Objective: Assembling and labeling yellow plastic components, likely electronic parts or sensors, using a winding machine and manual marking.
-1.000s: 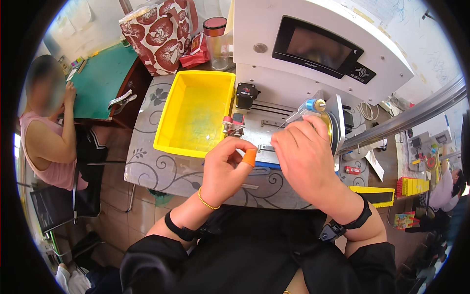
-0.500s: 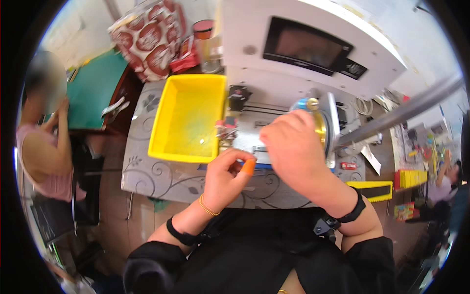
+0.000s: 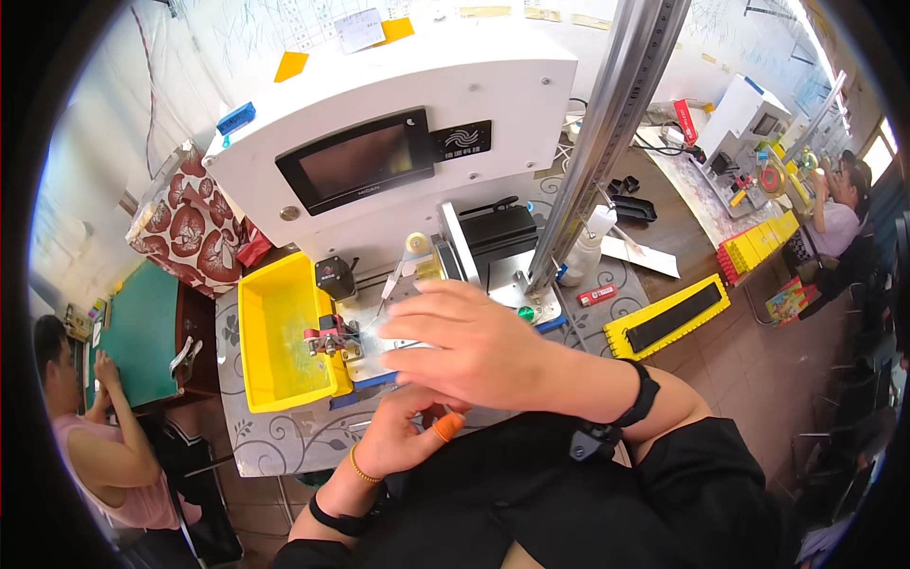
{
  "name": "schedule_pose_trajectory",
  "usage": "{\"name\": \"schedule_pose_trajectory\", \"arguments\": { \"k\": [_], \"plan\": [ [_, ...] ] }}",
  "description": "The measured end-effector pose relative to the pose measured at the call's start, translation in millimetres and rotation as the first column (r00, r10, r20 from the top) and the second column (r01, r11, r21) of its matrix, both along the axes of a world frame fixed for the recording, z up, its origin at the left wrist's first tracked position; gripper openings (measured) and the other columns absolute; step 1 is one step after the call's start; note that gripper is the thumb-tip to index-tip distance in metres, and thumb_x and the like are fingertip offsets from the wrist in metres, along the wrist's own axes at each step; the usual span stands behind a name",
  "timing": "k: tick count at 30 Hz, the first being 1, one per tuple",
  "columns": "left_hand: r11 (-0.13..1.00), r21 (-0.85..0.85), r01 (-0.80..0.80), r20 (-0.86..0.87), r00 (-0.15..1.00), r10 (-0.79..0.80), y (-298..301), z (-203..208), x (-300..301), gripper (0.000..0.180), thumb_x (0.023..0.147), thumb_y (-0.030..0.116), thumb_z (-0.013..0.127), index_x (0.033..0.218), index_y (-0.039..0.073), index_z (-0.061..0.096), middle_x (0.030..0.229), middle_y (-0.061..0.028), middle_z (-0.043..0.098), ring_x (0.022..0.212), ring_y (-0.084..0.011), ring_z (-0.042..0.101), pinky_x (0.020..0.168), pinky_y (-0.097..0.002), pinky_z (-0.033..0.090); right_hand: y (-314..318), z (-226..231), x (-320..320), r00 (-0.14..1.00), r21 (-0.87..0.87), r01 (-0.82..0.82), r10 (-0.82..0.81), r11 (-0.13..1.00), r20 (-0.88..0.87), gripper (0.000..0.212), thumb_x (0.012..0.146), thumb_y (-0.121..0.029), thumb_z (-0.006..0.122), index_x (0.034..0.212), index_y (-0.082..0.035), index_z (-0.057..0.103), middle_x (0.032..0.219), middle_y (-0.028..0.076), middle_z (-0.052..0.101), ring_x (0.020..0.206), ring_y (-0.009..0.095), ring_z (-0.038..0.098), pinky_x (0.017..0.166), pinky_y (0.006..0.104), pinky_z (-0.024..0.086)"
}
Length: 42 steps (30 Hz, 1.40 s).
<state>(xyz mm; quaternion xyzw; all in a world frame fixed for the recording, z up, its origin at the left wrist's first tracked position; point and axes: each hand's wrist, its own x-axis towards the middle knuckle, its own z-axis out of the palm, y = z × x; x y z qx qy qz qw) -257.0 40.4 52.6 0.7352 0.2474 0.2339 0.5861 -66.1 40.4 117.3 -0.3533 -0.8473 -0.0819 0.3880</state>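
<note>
My right hand (image 3: 479, 349) reaches across in front of the machine's metal work plate with its fingers stretched out and apart. Just below it, close to the table's front edge, my left hand (image 3: 403, 438) is curled, thumb against the fingers. An orange finger cover (image 3: 446, 426) sits on that thumb; whatever the fingers hold is hidden. Beyond my hands stands the white machine (image 3: 246, 194) with a dark screen (image 3: 358, 163). A slim nozzle-like part (image 3: 391, 283) slants over its work plate. At the plate's left end is a small red and metal clamp assembly (image 3: 329, 339).
A yellow bin (image 3: 254, 356) stands left of the plate. To the right are a metal post (image 3: 592, 142), a white bottle (image 3: 582, 258), a red box (image 3: 596, 295) and a yellow strip-shaped tray (image 3: 666, 318). Other people sit at far left (image 3: 106, 446) and far right (image 3: 839, 220).
The view has swung, showing more of the machine and the right side. My right hand has left the gold spool, come near my left hand and spread its fingers. My left hand stays curled.
</note>
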Motion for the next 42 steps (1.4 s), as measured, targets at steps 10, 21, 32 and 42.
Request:
{"name": "schedule_pose_trajectory", "arguments": {
  "k": [10,21,32,42],
  "plan": [
    [0.942,-0.204,0.268,0.15,0.959,-0.24,-3,40,81,0.051,0.096,0.011,0.053,0.142,0.007,0.033,0.089,-0.0096,0.062,0.07,-0.0109,0.058,0.063,-0.0235,0.05,-44,-26,136,0.369,-0.304,0.011,-0.287,0.952,-0.884,0.016,0.093,-0.012,0.06,0.106,-0.002,0.058,0.091,0.0,0.059,0.078,0.003,0.052,0.07,0.0197,0.042],
    [0.964,-0.211,-0.162,0.134,0.972,0.192,13,30,190,0.045,0.096,0.014,0.055,0.138,0.007,0.041,0.07,-0.0049,0.064,0.052,-0.009,0.057,0.049,-0.0243,0.045,-19,-20,141,0.333,-0.391,-0.169,-0.321,0.905,-0.887,0.015,0.092,-0.01,0.062,0.105,-0.003,0.059,0.086,-0.004,0.057,0.076,0.001,0.051,0.068,0.0166,0.041],
    [0.943,0.176,-0.281,0.006,0.959,0.284,14,20,198,0.022,0.099,0.022,0.053,0.1,0.005,0.067,0.064,0.0,0.06,0.051,-0.0049,0.053,0.049,-0.0227,0.044,-11,-21,151,0.392,-0.365,-0.1,-0.301,0.926,-0.869,0.012,0.093,-0.012,0.061,0.099,-0.003,0.059,0.08,-0.005,0.055,0.07,0.001,0.048,0.062,0.0166,0.039],
    [0.987,-0.106,-0.123,-0.2,0.975,0.1,1,-20,180,0.024,0.098,0.022,0.051,0.101,0.005,0.066,0.062,-0.0032,0.061,0.053,-0.0094,0.056,0.054,-0.0257,0.046,-28,-39,155,0.665,-0.549,0.087,-0.459,0.831,-0.589,0.011,0.091,-0.012,0.062,0.094,-0.002,0.06,0.084,-0.001,0.057,0.069,0.004,0.049,0.06,0.0218,0.042]
  ]
}}
